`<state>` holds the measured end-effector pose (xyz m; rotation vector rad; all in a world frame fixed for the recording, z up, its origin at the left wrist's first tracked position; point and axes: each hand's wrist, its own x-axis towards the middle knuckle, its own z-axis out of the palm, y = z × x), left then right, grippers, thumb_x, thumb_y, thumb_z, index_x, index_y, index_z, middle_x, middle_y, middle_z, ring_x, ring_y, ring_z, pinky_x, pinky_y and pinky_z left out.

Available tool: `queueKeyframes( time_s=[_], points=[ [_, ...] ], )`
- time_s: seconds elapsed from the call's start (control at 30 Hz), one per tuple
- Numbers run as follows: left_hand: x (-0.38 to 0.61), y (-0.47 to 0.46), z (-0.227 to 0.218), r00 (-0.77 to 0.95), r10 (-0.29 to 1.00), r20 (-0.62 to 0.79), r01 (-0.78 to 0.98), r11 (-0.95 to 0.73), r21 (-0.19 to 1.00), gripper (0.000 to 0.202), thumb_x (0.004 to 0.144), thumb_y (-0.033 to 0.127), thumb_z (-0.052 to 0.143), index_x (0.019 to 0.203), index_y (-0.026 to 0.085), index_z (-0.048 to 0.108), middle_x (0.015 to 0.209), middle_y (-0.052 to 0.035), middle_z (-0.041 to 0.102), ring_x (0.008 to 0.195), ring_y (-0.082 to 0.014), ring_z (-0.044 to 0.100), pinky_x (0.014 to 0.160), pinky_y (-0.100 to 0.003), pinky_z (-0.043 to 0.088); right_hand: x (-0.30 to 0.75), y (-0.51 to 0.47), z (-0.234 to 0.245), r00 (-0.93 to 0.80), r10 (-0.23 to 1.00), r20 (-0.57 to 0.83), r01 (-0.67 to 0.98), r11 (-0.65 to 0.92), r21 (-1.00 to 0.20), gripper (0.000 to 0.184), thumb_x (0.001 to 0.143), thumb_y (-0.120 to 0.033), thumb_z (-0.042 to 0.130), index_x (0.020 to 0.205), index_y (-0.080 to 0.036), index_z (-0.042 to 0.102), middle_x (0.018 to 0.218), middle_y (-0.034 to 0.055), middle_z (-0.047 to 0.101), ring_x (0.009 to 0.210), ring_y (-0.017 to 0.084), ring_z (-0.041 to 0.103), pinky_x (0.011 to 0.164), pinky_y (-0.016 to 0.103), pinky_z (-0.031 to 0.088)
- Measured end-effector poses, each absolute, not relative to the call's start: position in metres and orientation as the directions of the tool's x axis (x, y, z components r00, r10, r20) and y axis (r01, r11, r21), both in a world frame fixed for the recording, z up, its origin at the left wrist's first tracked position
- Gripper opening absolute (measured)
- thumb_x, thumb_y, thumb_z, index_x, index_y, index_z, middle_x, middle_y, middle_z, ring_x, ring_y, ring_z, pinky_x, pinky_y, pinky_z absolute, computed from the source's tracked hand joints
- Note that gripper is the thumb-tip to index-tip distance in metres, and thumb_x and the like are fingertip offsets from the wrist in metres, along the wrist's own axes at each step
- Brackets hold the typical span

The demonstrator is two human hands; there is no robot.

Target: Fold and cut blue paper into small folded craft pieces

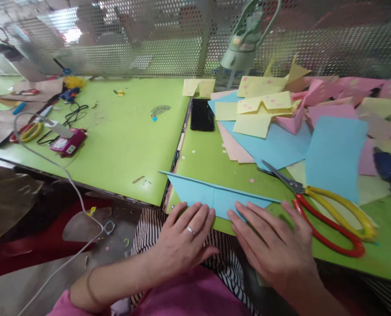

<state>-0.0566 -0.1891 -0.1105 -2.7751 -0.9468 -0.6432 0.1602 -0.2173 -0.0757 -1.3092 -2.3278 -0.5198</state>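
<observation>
A folded sheet of blue paper (211,191) lies at the front edge of the green table, with a long raised fold along its far side and a crease down its middle. My left hand (189,232) rests on the near left part of the paper, fingers stretched out, a ring on one of them. Flat on the near right part lies my right hand (271,237), its fingers spread. Just right of it are scissors (300,189) with one red and one yellow handle loop, blades pointing to the back left.
Behind the paper lie a black phone (202,115) and a pile of cut and folded paper (274,136). A green bottle (236,57) stands by the perforated metal screen (143,48). Leftward are a purple power adapter (69,142), a white cable (71,180) and a protractor (160,111).
</observation>
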Motion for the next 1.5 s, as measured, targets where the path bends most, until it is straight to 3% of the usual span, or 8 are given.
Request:
queueKeyframes(
  time_s=[0.2,0.33,0.6,0.8,1.03,1.13,1.27,1.5],
  points=[
    [-0.044,-0.199,-0.11,0.686,0.59,0.425,0.658,-0.753,-0.017,0.057,0.098,0.045,0.041,0.142,0.01,0.046,0.148,-0.0106,0.046,0.141,-0.0249,0.034,0.12,-0.044,0.024,0.138,-0.218,-0.082,-0.448,0.696,0.562,0.857,0.512,0.048,0.029,0.091,-0.026,0.06,0.113,-0.008,0.066,0.103,0.0136,0.075,0.092,0.024,0.07,0.113,0.05,0.029],
    [-0.055,-0.196,-0.106,0.675,0.624,0.393,0.683,-0.731,-0.012,0.062,0.096,0.05,0.044,0.143,0.009,0.044,0.152,-0.0106,0.041,0.144,-0.0262,0.03,0.12,-0.043,0.025,0.136,-0.22,-0.087,-0.42,0.717,0.557,0.867,0.497,0.013,0.029,0.09,-0.028,0.061,0.114,-0.011,0.066,0.104,0.0125,0.075,0.092,0.024,0.07,0.112,0.05,0.03],
    [-0.064,-0.192,-0.108,0.673,0.623,0.398,0.689,-0.724,-0.032,0.057,0.096,0.048,0.045,0.142,0.012,0.047,0.149,-0.01,0.046,0.141,-0.0274,0.036,0.121,-0.047,0.022,0.126,-0.222,-0.088,-0.296,0.794,0.531,0.917,0.391,-0.074,0.034,0.091,-0.037,0.061,0.118,-0.017,0.067,0.104,0.0097,0.075,0.093,0.023,0.068,0.111,0.053,0.029],
    [-0.074,-0.19,-0.108,0.646,0.621,0.445,0.705,-0.708,-0.035,0.054,0.094,0.047,0.051,0.138,0.016,0.051,0.146,-0.0054,0.05,0.142,-0.0239,0.035,0.123,-0.045,0.012,0.122,-0.224,-0.09,-0.272,0.808,0.522,0.932,0.356,-0.065,0.035,0.089,-0.039,0.063,0.115,-0.016,0.068,0.104,0.0098,0.074,0.094,0.023,0.067,0.11,0.052,0.031],
    [-0.098,-0.189,-0.101,0.579,0.673,0.461,0.758,-0.653,0.001,0.062,0.091,0.053,0.053,0.135,0.009,0.051,0.143,-0.0141,0.052,0.141,-0.0286,0.036,0.121,-0.048,0.015,0.121,-0.224,-0.093,-0.284,0.784,0.552,0.933,0.358,-0.029,0.037,0.089,-0.041,0.062,0.115,-0.015,0.067,0.101,0.0105,0.074,0.094,0.024,0.066,0.11,0.053,0.031],
    [-0.093,-0.185,-0.09,0.606,0.606,0.515,0.701,-0.713,0.013,0.055,0.092,0.047,0.056,0.134,0.012,0.052,0.141,-0.0149,0.053,0.141,-0.0271,0.036,0.119,-0.047,0.024,0.123,-0.223,-0.097,-0.294,0.765,0.574,0.928,0.373,-0.023,0.038,0.09,-0.041,0.061,0.118,-0.015,0.065,0.101,0.0107,0.074,0.095,0.023,0.066,0.111,0.054,0.029],
    [-0.072,-0.176,-0.078,0.754,0.476,0.453,0.538,-0.843,-0.01,0.043,0.096,0.039,0.051,0.134,0.018,0.052,0.142,-0.0076,0.054,0.137,-0.0219,0.042,0.118,-0.041,0.028,0.132,-0.227,-0.099,-0.35,0.722,0.597,0.893,0.449,-0.019,0.037,0.092,-0.025,0.058,0.128,-0.017,0.058,0.099,0.0079,0.074,0.094,0.02,0.067,0.113,0.053,0.028],
    [-0.054,-0.168,-0.083,0.836,0.405,0.371,0.43,-0.902,0.016,0.046,0.099,0.044,0.043,0.129,0.011,0.055,0.135,-0.0097,0.06,0.126,-0.0214,0.053,0.111,-0.037,0.037,0.139,-0.238,-0.095,-0.262,0.752,0.605,0.928,0.369,-0.056,0.025,0.088,-0.022,0.066,0.111,-0.015,0.065,0.099,0.0081,0.076,0.093,0.02,0.07,0.114,0.052,0.024]
  ],
)
